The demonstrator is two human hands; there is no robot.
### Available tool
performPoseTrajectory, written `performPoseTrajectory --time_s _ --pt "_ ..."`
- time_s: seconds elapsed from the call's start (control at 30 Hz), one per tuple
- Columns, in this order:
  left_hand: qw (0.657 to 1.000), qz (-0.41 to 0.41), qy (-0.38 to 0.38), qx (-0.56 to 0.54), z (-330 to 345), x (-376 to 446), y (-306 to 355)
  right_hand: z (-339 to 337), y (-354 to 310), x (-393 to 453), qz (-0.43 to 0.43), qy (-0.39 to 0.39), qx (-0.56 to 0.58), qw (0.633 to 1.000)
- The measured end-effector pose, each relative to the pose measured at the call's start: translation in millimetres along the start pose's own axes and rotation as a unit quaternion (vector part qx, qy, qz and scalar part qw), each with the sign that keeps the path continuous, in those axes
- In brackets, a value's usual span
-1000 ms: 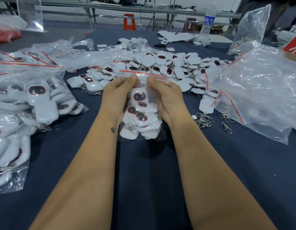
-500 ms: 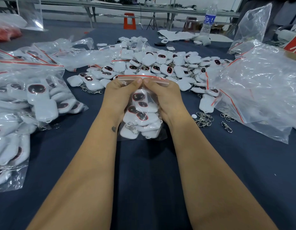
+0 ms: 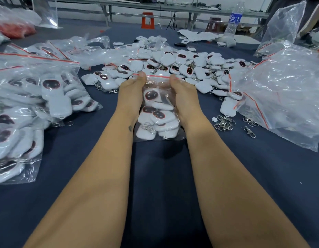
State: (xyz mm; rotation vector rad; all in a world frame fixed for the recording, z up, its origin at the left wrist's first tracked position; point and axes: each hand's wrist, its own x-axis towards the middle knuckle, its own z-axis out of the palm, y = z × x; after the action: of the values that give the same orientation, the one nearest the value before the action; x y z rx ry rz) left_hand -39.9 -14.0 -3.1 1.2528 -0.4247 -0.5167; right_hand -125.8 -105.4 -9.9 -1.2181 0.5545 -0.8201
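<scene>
A small clear zip bag (image 3: 157,111) with a red-striped top lies on the dark blue tablecloth (image 3: 160,176) in the middle. It holds several white keychain toys with dark oval faces. My left hand (image 3: 131,94) pinches the left end of the bag's top strip. My right hand (image 3: 184,97) pinches the right end. The strip is stretched between the two thumbs. The fingers behind the bag are hidden.
A pile of loose white keychain toys (image 3: 173,67) lies just beyond the bag. Filled bags (image 3: 35,104) crowd the left side. Empty clear bags (image 3: 283,93) heap at the right. Metal clasps (image 3: 224,122) lie right of my right wrist. A water bottle (image 3: 234,20) stands far back.
Half a second ago my thumbs met at the middle of the bag's top strip. Now they have slid apart to its two ends.
</scene>
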Motion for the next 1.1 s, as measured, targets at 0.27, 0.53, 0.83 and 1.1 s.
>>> performPoseTrajectory --time_s 0.27,0.53,0.83,1.1 --pt "0.997 0.026 0.027 0.073 0.8 -0.1 1.5 -1.8 -1.9 -2.5 -0.048 -0.011 -0.112 0.992" --pt "0.998 0.034 -0.009 0.055 0.2 -2.0 1.5 -1.1 -0.2 -5.2 -0.056 -0.025 -0.082 0.995" --pt "0.998 0.042 -0.037 0.040 -1.5 -4.0 -1.1 -4.6 -6.6 -8.1 -0.033 0.021 -0.072 0.997" --pt "0.997 -0.025 0.059 -0.031 -9.6 5.0 6.4 8.2 -14.4 -17.6 -0.030 -0.118 -0.195 0.973"
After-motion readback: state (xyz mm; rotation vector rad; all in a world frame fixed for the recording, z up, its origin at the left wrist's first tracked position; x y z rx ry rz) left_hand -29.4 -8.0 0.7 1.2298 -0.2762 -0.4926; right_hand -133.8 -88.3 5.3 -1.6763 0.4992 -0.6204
